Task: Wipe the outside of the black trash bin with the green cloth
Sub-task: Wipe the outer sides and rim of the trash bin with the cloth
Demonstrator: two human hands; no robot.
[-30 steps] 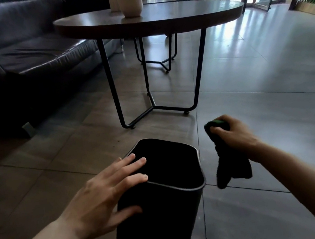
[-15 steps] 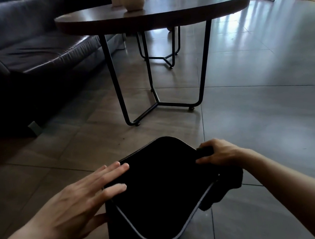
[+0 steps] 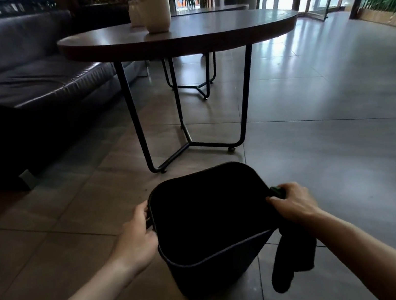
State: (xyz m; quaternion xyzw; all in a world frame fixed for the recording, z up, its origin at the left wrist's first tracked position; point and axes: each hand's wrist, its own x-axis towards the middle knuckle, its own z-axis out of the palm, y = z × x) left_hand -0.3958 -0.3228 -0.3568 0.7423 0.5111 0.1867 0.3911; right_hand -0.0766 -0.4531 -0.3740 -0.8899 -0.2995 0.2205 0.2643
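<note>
Hands [image 3: 293, 203] seemingly grip bin [image 3: 209, 263].

Single head-worn wide-angle view, facing forward and down from above. The black trash bin [image 3: 211, 227] lies close below; the round table [image 3: 178, 35] stands beyond it.

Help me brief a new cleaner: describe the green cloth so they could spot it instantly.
Start at the round wooden table; on the floor before it stands the black trash bin. At the bin's right rim, the right hand grips the cloth, which hangs dark and limp beside the bin. Only a bright green bit by the fingers reveals its colour.
</note>
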